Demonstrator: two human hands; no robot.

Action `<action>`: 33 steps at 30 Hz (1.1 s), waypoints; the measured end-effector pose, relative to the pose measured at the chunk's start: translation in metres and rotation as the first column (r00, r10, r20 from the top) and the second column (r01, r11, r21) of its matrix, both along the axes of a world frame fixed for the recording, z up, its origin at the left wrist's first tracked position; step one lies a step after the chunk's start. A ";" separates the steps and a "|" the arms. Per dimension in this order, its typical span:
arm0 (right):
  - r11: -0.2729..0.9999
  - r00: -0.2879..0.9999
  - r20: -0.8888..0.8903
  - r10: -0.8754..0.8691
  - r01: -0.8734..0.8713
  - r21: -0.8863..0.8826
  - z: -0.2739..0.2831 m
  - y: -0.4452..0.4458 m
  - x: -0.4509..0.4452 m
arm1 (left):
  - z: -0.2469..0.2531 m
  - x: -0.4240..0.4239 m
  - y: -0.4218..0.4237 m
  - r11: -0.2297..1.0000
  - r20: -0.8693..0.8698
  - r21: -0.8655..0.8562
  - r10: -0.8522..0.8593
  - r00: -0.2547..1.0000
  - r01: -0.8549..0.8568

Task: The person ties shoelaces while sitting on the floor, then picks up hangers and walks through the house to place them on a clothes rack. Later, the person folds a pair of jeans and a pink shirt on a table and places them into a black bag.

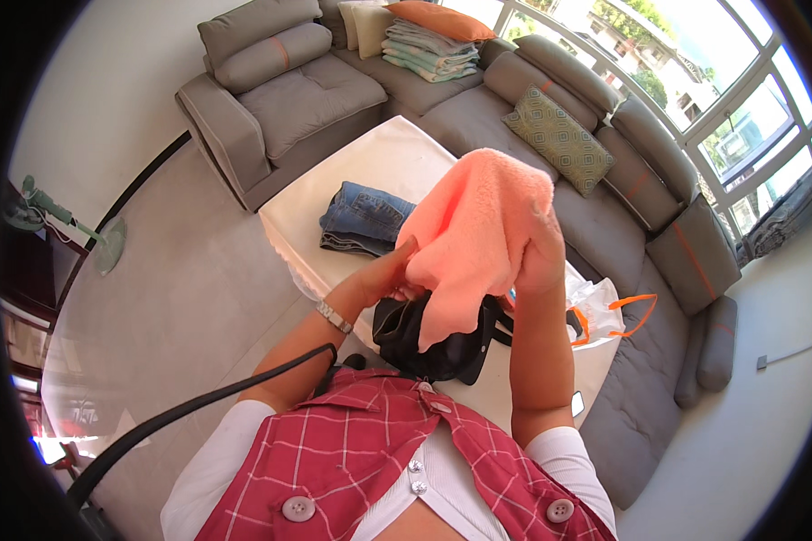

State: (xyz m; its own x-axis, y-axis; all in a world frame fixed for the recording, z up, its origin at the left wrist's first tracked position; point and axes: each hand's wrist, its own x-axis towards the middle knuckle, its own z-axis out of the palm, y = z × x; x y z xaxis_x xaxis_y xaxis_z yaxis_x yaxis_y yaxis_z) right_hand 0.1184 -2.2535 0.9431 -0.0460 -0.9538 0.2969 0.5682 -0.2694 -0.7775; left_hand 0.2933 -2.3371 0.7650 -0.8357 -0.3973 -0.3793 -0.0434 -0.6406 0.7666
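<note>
A fluffy pink towel or cloth [477, 216] hangs in loose folds between my two hands, raised over the table. My left hand [398, 274] grips its lower left edge, the fingers partly hidden by the fabric. On the other side, my right hand [543, 253] holds the towel by its right edge. Below, close to my body, sits a black bag [446, 362] with a zipper showing; the cloth covers part of it. Folded blue denim jeans [365, 213] lie behind my left hand, partly behind the towel.
Everything stands on a table with a cream cover [379, 155]. A white plastic bag with orange handles [599, 304] and a small white-faced object [577, 404] are at the right. A grey corner sofa [528, 142] wraps the far and right sides. A green fan [111, 247] stands left.
</note>
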 end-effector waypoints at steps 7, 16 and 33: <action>0.998 0.977 -0.213 0.030 -0.042 -0.052 0.018 -0.017 -0.034 | 0.069 0.020 -0.031 0.974 -0.371 -0.044 0.189 0.909 -0.221; 0.987 0.973 -0.201 -0.113 0.086 -0.136 0.054 -0.022 -0.052 | 0.047 0.017 -0.065 0.881 -0.315 0.112 0.470 0.824 -0.460; 0.986 0.914 -0.370 -0.165 0.164 -0.035 0.037 -0.017 -0.050 | 0.056 -0.007 -0.044 0.921 -0.731 0.333 0.387 0.562 -0.201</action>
State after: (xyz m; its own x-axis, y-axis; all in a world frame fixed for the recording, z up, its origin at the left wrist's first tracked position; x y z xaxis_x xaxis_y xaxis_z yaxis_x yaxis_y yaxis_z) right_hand 0.0689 -2.2702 0.9797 -0.0882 -0.9414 0.3256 0.1873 -0.3367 -0.9228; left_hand 0.2863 -2.3816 0.8212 -0.6938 -0.6742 0.2531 0.7197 -0.6375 0.2749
